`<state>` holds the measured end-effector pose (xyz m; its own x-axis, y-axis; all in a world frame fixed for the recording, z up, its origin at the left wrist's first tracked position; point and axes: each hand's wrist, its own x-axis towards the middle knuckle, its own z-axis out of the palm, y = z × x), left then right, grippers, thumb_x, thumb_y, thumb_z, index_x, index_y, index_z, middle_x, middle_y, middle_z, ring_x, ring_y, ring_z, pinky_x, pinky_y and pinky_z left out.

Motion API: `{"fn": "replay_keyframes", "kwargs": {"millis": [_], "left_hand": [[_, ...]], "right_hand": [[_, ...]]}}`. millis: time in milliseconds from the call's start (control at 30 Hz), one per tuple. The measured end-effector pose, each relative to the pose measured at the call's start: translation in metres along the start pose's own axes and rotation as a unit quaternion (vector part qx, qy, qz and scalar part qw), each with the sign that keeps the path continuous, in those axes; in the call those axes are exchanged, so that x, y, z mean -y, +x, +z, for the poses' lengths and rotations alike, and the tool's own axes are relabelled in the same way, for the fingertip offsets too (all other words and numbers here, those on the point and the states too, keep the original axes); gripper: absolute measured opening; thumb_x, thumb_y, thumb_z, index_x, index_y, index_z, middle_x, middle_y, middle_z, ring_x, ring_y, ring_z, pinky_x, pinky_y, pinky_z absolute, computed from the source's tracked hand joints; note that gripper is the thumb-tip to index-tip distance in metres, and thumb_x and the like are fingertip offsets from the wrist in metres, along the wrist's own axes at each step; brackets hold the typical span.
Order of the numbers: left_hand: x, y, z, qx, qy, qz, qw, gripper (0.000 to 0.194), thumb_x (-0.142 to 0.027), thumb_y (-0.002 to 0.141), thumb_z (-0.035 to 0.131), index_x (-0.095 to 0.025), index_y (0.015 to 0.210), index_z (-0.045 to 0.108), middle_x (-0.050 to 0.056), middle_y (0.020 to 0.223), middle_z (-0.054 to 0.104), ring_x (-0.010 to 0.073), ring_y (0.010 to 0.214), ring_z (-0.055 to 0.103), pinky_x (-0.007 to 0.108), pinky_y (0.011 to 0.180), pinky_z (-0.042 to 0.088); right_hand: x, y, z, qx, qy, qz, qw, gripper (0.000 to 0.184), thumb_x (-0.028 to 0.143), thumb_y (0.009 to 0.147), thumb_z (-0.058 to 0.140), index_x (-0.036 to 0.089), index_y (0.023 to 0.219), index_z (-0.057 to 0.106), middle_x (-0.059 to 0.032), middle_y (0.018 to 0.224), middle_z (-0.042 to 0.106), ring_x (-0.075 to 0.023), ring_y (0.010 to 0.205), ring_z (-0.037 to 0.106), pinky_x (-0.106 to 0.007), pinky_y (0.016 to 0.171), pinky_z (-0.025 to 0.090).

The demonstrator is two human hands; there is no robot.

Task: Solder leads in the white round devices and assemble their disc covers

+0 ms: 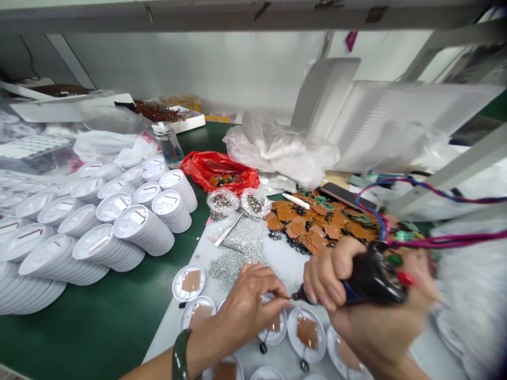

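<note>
My right hand (pixel 380 322) is wrapped around a black electric screwdriver (pixel 370 277), which lies nearly level with its bit pointing left. The thumb and forefinger of my left hand (pixel 251 298) pinch together at the bit's tip; whatever is between them is too small to make out. Beneath both hands lie round white plastic covers (pixel 293 340), each with a brown circuit board (pixel 307 332) in it. Short wires lead from several boards to small black round parts (pixel 303 365). Heaped small screws (pixel 241 253) lie just beyond my left hand.
Stacked white covers (pixel 138 227) crowd the left side. Loose brown boards (pixel 317 221) are piled behind the screwdriver, near a red bag (pixel 219 171) and two small bags of metal parts (pixel 255 202). Red and blue cables (pixel 435 195) run off right. A shelf beam (pixel 237 18) crosses overhead.
</note>
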<state>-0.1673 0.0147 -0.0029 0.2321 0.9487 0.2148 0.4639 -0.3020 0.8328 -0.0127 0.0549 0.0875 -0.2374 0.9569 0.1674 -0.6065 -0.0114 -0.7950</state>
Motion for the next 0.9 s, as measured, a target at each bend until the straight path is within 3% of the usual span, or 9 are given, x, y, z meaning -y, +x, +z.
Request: {"fn": "replay_keyframes", "kwargs": {"millis": [167,267,367,500,667,900], "left_hand": [[-0.002,-0.017,-0.009,0.052,0.010,0.014,0.999,0.006,-0.019,0.097,0.071,-0.024,0.093,0.073,-0.004,0.091,0.074,0.0154,0.090,0.066,0.034,0.094,0.042],[0.005,-0.033,-0.010,0.080,0.101,0.077,0.989,0.020,-0.019,0.107,0.052,-0.026,0.105,0.071,-0.003,0.098,0.076,0.0167,0.093,0.068,0.044,0.110,0.036],[0.020,-0.048,-0.005,0.031,0.198,0.171,0.965,0.021,-0.023,0.108,0.048,-0.025,0.106,0.069,-0.005,0.108,0.077,0.0192,0.105,0.068,0.048,0.124,0.016],[0.031,-0.057,0.001,-0.005,0.283,0.232,0.931,0.024,-0.025,0.110,0.044,-0.024,0.109,0.068,-0.007,0.114,0.078,0.0187,0.115,0.066,0.040,0.128,0.000],[0.031,-0.055,0.001,-0.018,0.292,0.235,0.927,0.025,-0.026,0.110,0.045,-0.027,0.108,0.070,-0.008,0.111,0.079,0.0178,0.114,0.068,0.041,0.129,0.010],[0.036,-0.058,0.008,-0.044,0.301,0.237,0.923,0.019,-0.025,0.107,0.054,-0.028,0.102,0.072,-0.008,0.108,0.079,0.0164,0.114,0.067,0.044,0.130,0.007]], "right_hand": [[-0.002,-0.003,-0.001,0.020,0.038,0.034,0.998,0.059,0.068,0.091,0.049,0.020,0.062,0.066,0.0012,0.042,0.049,-0.0129,0.034,0.044,-0.027,0.039,0.040],[-0.011,-0.012,-0.004,0.047,0.040,0.073,0.995,0.057,0.070,0.089,0.052,0.020,0.065,0.068,0.0003,0.044,0.051,-0.0132,0.038,0.045,-0.026,0.040,0.040],[-0.025,-0.022,-0.007,0.068,0.049,0.107,0.991,0.056,0.070,0.089,0.053,0.021,0.068,0.069,0.0000,0.045,0.051,-0.0138,0.039,0.044,-0.024,0.039,0.038],[-0.040,-0.029,-0.009,0.078,0.033,0.121,0.989,0.056,0.071,0.090,0.054,0.021,0.069,0.068,0.0015,0.044,0.048,-0.0125,0.039,0.040,-0.023,0.039,0.036],[-0.046,-0.032,-0.009,0.087,0.019,0.122,0.989,0.056,0.071,0.091,0.051,0.021,0.071,0.067,0.0031,0.044,0.045,-0.0118,0.039,0.037,-0.024,0.041,0.035],[-0.051,-0.038,-0.016,0.093,-0.003,0.113,0.989,0.056,0.071,0.091,0.048,0.022,0.072,0.065,0.0020,0.047,0.049,-0.0136,0.041,0.041,-0.027,0.044,0.037]]}}
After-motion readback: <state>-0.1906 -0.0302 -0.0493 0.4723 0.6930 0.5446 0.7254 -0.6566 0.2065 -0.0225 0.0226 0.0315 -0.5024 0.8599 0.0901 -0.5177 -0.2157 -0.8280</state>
